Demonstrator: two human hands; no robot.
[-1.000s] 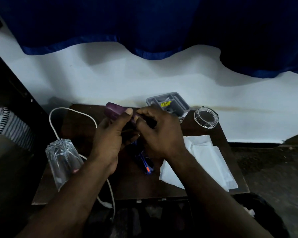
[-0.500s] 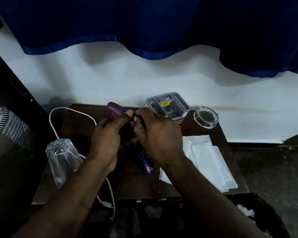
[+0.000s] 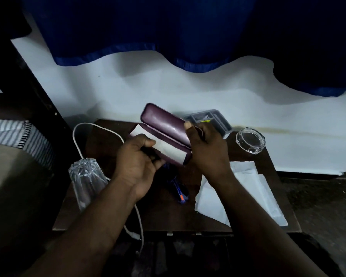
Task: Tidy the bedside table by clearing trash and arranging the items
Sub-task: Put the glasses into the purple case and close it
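A purple glasses case is held open above the dark wooden bedside table. My left hand grips its lower half, thumb resting on the white cloth lining inside. My right hand holds the raised lid at its right end. Blue glasses with an orange mark lie on the table beneath the hands, partly hidden. White tissues lie at the right side of the table.
An upturned clear glass stands at the table's left edge, with a white cable looping behind it and over the front. A grey compartment tray and a glass ashtray sit at the back right. Bedding lies left.
The case was closed between both hands; now its lid is swung up and the white lining shows. Both hands have moved apart along the case.
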